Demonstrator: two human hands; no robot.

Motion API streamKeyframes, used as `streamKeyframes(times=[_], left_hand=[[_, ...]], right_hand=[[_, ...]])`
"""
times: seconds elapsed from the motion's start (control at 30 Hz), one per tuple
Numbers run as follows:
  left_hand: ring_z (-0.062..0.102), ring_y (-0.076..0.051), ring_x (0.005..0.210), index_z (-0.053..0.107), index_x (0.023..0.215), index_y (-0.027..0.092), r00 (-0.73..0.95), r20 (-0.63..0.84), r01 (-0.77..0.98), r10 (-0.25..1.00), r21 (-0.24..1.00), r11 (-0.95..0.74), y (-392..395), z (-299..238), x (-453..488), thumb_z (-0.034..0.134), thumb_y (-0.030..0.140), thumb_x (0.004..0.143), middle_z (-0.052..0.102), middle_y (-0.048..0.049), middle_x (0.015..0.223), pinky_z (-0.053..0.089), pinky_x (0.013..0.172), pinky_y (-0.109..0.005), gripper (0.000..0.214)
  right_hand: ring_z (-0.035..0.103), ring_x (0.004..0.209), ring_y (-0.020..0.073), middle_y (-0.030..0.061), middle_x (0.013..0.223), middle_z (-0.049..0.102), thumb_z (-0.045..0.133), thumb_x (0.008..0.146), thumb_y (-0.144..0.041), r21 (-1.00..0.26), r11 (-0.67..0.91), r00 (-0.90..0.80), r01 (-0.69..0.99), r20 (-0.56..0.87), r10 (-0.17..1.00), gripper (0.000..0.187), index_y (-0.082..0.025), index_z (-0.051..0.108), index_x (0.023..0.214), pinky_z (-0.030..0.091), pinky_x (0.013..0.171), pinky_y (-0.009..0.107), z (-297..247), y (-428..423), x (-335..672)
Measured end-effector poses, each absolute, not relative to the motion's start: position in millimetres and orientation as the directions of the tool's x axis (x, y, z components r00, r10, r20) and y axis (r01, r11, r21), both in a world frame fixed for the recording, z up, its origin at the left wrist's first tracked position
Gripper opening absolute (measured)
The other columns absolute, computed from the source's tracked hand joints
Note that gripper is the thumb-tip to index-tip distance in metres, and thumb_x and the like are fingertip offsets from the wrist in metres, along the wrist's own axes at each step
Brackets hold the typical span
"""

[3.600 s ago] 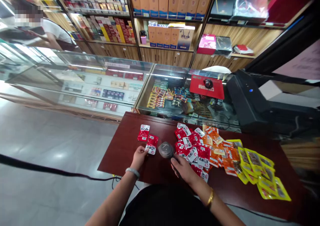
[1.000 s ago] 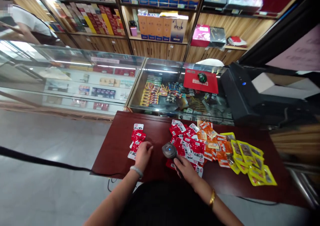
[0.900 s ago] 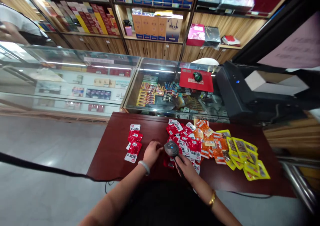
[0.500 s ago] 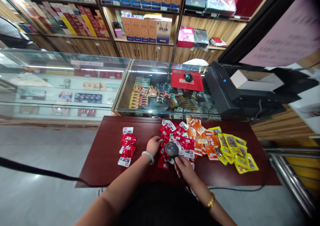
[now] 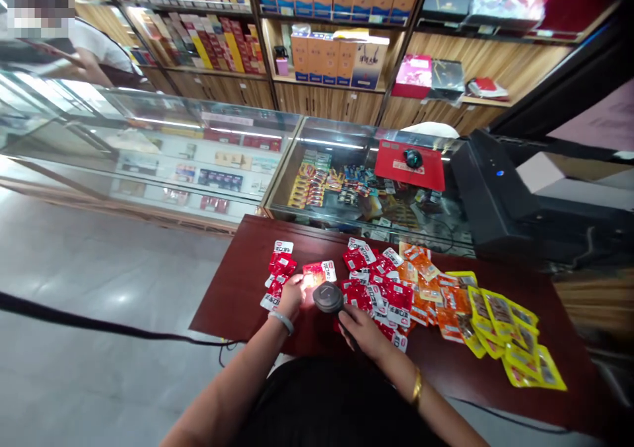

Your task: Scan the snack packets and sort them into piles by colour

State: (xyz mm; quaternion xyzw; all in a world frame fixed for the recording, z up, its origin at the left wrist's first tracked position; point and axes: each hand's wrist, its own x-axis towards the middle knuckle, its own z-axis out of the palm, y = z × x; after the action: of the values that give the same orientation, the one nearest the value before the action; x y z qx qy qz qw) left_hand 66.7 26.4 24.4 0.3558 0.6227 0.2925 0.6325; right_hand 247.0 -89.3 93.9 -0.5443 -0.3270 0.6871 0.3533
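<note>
My left hand (image 5: 291,295) pinches a red snack packet (image 5: 317,273) and holds it up in front of a dark handheld scanner (image 5: 327,298); the packet glows where the scanner's light hits it. My right hand (image 5: 364,330) is wrapped round the scanner's handle. Left of my left hand lies a short row of red packets (image 5: 279,273) on the dark red table (image 5: 238,288). To the right spreads a heap of red packets (image 5: 380,288), then orange packets (image 5: 426,287), then yellow packets (image 5: 510,338).
Glass display counters (image 5: 208,150) stand behind the table, with a red pad and mouse (image 5: 411,164) on top and a black machine (image 5: 488,193) at the right. Shelves of boxes (image 5: 337,57) line the wall. A person (image 5: 89,54) stands far left. A black cable (image 5: 89,325) crosses the floor.
My left hand reached right into the red heap, took one packet and brought it back before the scanner. The row at the left has grown since the earliest frame. The camera swung about.
</note>
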Motion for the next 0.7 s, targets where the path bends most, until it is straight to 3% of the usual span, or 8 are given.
streamKeyframes(times=[0.13,0.27,0.33,0.43,0.5,0.53,0.6,0.7], left_hand=[[0.033,-0.005,0.039,0.057,0.080,0.017,-0.028,-0.568,0.030,0.822,0.822,0.569,26,27,40,0.067,0.051,0.071,0.039,0.0090,0.047,0.022,0.042,-0.021,0.036],[0.038,-0.008,0.042,0.059,0.084,0.017,-0.177,-0.500,0.114,0.848,0.845,0.523,40,29,10,0.058,0.050,0.078,0.045,0.0066,0.048,0.031,0.046,-0.022,0.033],[0.050,-0.013,0.053,0.062,0.096,0.016,-0.272,-0.397,0.259,0.877,0.847,0.464,48,31,0,0.060,0.045,0.078,0.057,0.0016,0.061,0.041,0.055,-0.026,0.034],[0.060,-0.024,0.095,0.060,0.114,0.015,-0.348,-0.078,0.588,0.934,0.758,0.282,56,36,3,0.065,0.036,0.076,0.065,-0.0099,0.097,0.048,0.083,-0.036,0.044],[0.055,-0.027,0.110,0.059,0.115,0.016,-0.233,0.031,0.713,0.972,0.685,0.150,55,39,19,0.063,0.034,0.079,0.063,-0.0134,0.109,0.044,0.094,-0.039,0.041],[0.055,-0.027,0.110,0.061,0.111,0.017,-0.132,0.009,0.729,0.991,0.678,0.091,53,39,32,0.061,0.034,0.081,0.064,-0.0133,0.110,0.044,0.094,-0.039,0.035],[0.060,-0.024,0.097,0.065,0.097,0.018,0.125,-0.144,0.706,0.982,0.708,0.014,45,38,61,0.060,0.034,0.083,0.067,-0.0108,0.100,0.045,0.088,-0.035,0.022],[0.062,-0.020,0.076,0.067,0.079,0.019,0.402,-0.398,0.700,0.825,0.714,0.003,29,32,103,0.063,0.034,0.080,0.069,-0.0074,0.081,0.044,0.074,-0.029,0.016]], right_hand=[[0.040,0.036,0.0077,-0.0084,0.054,0.050,0.056,0.083,-0.068,-0.828,-0.554,-0.199,-0.090,-0.530,0.824,0.050,-0.020,0.057,0.095,0.030,0.036,0.020,90,-88,240],[0.040,0.036,0.0081,-0.0088,0.052,0.049,0.054,0.084,-0.069,-0.838,-0.544,-0.199,-0.050,-0.525,0.827,0.052,-0.020,0.058,0.098,0.031,0.037,0.021,87,-94,239],[0.040,0.036,0.0081,-0.0088,0.051,0.049,0.055,0.084,-0.068,-0.835,-0.548,-0.184,-0.047,-0.532,0.826,0.051,-0.019,0.059,0.098,0.031,0.037,0.021,87,-98,242],[0.040,0.035,0.0086,-0.0081,0.052,0.050,0.056,0.084,-0.066,-0.826,-0.558,-0.140,-0.074,-0.545,0.826,0.048,-0.020,0.059,0.099,0.031,0.036,0.021,86,-106,248],[0.040,0.036,0.0090,-0.0073,0.053,0.051,0.056,0.085,-0.064,-0.826,-0.553,-0.097,-0.103,-0.545,0.833,0.045,-0.021,0.060,0.096,0.030,0.037,0.021,84,-112,254],[0.041,0.036,0.0091,-0.0069,0.054,0.051,0.056,0.085,-0.064,-0.827,-0.550,-0.074,-0.117,-0.545,0.835,0.044,-0.021,0.060,0.094,0.030,0.037,0.021,83,-115,257],[0.041,0.036,0.0092,-0.0065,0.054,0.052,0.057,0.085,-0.064,-0.826,-0.546,-0.016,-0.139,-0.550,0.835,0.043,-0.022,0.060,0.091,0.030,0.037,0.021,83,-119,263],[0.040,0.035,0.0091,-0.0067,0.053,0.051,0.058,0.082,-0.066,-0.824,-0.541,0.080,-0.169,-0.559,0.825,0.045,-0.022,0.059,0.087,0.031,0.036,0.022,85,-124,271]])
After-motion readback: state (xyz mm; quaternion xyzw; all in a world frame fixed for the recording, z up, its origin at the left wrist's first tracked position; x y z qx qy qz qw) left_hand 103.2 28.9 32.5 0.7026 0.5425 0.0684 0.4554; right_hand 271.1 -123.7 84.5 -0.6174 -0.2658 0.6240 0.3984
